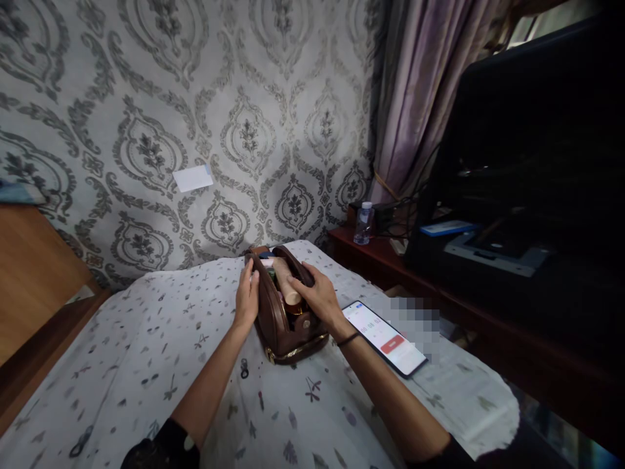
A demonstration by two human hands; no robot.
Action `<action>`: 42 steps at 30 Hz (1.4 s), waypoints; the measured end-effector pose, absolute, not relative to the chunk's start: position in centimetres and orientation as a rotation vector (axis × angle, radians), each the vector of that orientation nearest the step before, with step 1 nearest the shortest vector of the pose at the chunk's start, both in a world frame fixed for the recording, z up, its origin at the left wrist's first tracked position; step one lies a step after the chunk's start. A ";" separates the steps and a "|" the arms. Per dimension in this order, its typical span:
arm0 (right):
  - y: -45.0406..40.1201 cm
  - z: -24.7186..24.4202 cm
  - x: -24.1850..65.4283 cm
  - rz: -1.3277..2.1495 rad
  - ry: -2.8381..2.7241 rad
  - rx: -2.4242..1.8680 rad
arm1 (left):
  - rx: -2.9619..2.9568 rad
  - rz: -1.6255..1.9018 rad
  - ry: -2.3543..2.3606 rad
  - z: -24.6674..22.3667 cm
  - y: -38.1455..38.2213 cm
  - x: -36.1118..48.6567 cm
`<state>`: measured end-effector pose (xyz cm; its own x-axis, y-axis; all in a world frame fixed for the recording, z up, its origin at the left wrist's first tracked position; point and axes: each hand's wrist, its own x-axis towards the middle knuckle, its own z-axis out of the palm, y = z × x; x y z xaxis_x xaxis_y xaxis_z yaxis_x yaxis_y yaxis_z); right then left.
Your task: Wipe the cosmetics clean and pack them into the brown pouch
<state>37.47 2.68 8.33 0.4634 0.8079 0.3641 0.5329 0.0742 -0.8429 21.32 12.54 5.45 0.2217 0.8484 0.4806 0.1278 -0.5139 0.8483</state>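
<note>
A brown leather bag (275, 319) stands unzipped on the white patterned cloth (195, 365), with a gold zipper along its lower front edge. Inside it lies a beige tube (284, 281) among other small items that are hard to make out. My left hand (247, 298) rests flat along the bag's left side, fingers extended. On the right, my right hand (318, 293) is at the opening, its thumb reaching inside against the tube and its fingers over the bag's right wall. Whether it grips the wall is not clear.
A phone (385, 339) showing a timer lies right of the bag, near my right forearm. A clear bottle (363, 223) stands on the dark red table (342, 242). Behind are the patterned wall and a white card (193, 178); a large black screen (527, 150) is at right.
</note>
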 end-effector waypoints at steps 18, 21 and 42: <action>0.5 10.0 37.0 0.124 -1.670 -1.809 | 1.781 1.421 0.980 5.6 11.1 21.7; 0.4 10.5 36.8 0.114 -1.738 -1.858 | 1.767 1.437 1.004 5.5 10.7 21.8; -0.8 12.1 34.5 0.021 -1.885 -1.937 | 1.931 1.454 1.132 5.8 9.7 22.3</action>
<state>34.52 -0.80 12.05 0.0733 0.9555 0.2858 0.9490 0.0213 -0.3146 22.33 9.69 5.77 0.0993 0.8280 0.5519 0.3321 -0.5504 0.7660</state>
